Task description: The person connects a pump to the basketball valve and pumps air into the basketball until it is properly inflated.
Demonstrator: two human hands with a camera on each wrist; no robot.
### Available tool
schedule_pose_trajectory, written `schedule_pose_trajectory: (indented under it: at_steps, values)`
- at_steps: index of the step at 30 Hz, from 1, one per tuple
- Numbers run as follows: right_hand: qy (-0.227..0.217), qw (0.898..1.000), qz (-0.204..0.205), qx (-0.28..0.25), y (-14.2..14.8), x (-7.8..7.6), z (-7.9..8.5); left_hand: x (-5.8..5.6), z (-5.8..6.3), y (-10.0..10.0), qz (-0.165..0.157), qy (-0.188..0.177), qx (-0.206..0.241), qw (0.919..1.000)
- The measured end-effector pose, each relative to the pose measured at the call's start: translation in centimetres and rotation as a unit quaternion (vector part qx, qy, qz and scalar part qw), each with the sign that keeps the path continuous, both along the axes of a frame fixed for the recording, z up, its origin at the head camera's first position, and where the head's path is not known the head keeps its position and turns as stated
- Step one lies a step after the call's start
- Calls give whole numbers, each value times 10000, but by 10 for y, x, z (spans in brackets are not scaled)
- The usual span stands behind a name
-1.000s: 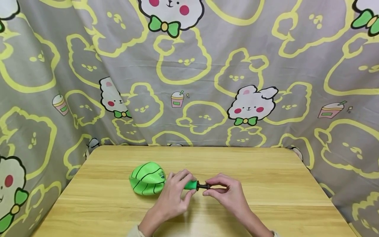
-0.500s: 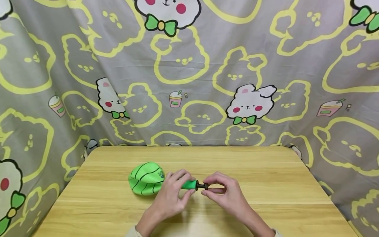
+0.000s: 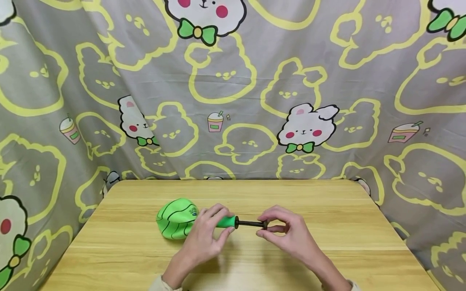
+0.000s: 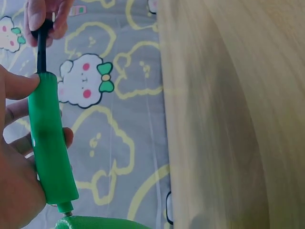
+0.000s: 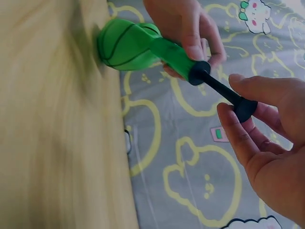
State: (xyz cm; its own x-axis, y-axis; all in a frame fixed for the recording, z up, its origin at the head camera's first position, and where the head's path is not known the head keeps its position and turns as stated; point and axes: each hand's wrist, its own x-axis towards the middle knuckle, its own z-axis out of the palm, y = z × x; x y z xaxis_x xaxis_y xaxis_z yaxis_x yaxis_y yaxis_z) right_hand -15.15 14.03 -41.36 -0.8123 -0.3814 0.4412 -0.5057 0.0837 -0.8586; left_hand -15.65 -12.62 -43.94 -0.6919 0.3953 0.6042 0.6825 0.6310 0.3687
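Left wrist only: pump needle (image 4: 68, 214)

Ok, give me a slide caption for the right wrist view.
Left hand grips a green pump fitted to a dented green ball, while the right hand holds the black plunger handle.

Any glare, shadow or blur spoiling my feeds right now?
Head: sharp overall, soft shadows and pale sheen on the near tabletop. Left wrist: tabletop smeared and shadowed, green pump readable. Right wrist: tabletop streaky, green ball slightly soft but readable.
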Motion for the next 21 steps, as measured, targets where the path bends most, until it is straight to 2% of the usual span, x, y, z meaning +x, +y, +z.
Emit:
schedule_pose_trajectory:
  at_steps: [8,16,21]
  values:
    - [4,9992,-352,202,15,1,15,-3,3,-6,200,181,139,9995]
    - [-249,9993,-212,197,25,2,24,-5,4,-8,110,242,319,9991]
    - [-166,9995,-260,52,24,1,21,-4,3,-7,173,249,292,9991]
